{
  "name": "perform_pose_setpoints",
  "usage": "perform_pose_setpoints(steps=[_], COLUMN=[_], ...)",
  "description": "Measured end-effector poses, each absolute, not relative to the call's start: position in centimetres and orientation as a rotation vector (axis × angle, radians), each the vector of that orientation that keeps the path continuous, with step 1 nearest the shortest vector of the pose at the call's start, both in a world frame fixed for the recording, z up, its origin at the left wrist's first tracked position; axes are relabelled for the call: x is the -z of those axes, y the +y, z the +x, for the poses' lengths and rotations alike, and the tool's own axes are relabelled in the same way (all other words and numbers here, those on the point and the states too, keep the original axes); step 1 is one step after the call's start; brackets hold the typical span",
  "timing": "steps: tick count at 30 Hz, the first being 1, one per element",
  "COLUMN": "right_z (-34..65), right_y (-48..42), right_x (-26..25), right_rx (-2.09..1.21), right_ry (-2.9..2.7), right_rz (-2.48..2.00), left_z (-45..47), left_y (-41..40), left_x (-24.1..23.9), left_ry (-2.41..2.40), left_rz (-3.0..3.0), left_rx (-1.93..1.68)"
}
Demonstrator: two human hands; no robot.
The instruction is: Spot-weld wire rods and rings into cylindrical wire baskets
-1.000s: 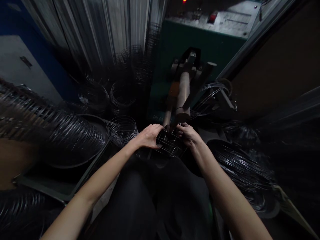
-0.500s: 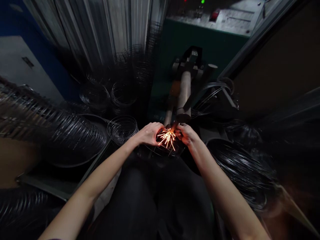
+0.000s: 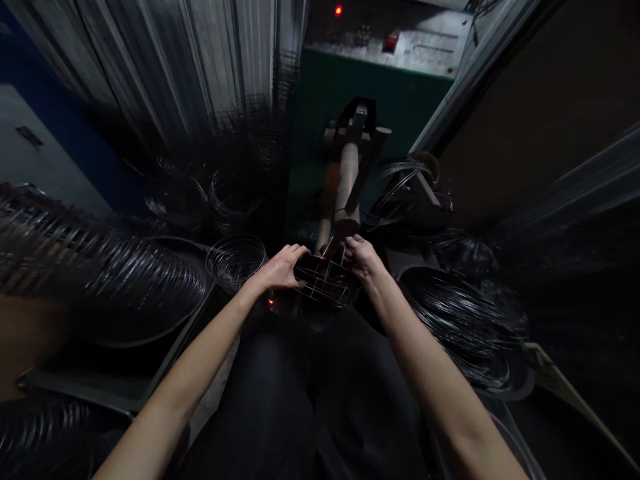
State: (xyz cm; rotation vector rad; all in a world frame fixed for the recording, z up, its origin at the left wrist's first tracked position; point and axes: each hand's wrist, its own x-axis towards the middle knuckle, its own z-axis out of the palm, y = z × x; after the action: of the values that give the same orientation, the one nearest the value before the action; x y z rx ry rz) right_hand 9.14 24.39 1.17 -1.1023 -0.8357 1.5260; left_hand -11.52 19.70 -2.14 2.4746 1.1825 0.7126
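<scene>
- The wire grid frame (image 3: 325, 281) sits low in the middle of the view, above the dark-clothed lap and right under the lower end of the cylindrical arm (image 3: 347, 183) of what looks like a green spot-welding machine (image 3: 310, 153).
- The left hand (image 3: 283, 268) has its fingers and thumb curved round the frame's left edge, fingers on the far side and thumb nearer the body, gripping it in a wide clasp.
- The right hand (image 3: 364, 259) has its fingers bent into a closer pinch at the far right edge; the hand seems to grip the wire there, though the exact contact is too dark to make out.
- Judging by the thin wires and open gaps, the frame should be light, easily borne by the fingertips alone.
- It is probably stiff along each wire yet a little springy as a whole; a hard squeeze across the middle could skew the crossings, so even pressure from both sides suits it.
- The wire looks like bare, smooth metal and may slip or turn in a loose pinch; cut ends, if any, could prick bare skin.
- A tiny orange glow (image 3: 323, 258) shows at the far edge, between the hands, so metal there is likely hot.
- The safest hold is on the outer left and right edges, with fingertips well clear of that glow and the arm's tip.
</scene>
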Motion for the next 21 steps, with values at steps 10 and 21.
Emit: perform_pose_setpoints(steps=[10,21], right_z=[9.2,8.1], right_y=[23.9,23.9], right_x=[-1.5,-0.4], right_rx=[-1.546,-1.463], right_ry=[-1.033,-0.924], right_rz=[-1.032,-1.030], left_z=[-12.5,-13.0], left_y=[19.7,20.0], left_x=[2.3,3.4], left_ry=[1.167,1.162], left_rz=[2.336,2.346], left_rx=[-0.850,-0.834])
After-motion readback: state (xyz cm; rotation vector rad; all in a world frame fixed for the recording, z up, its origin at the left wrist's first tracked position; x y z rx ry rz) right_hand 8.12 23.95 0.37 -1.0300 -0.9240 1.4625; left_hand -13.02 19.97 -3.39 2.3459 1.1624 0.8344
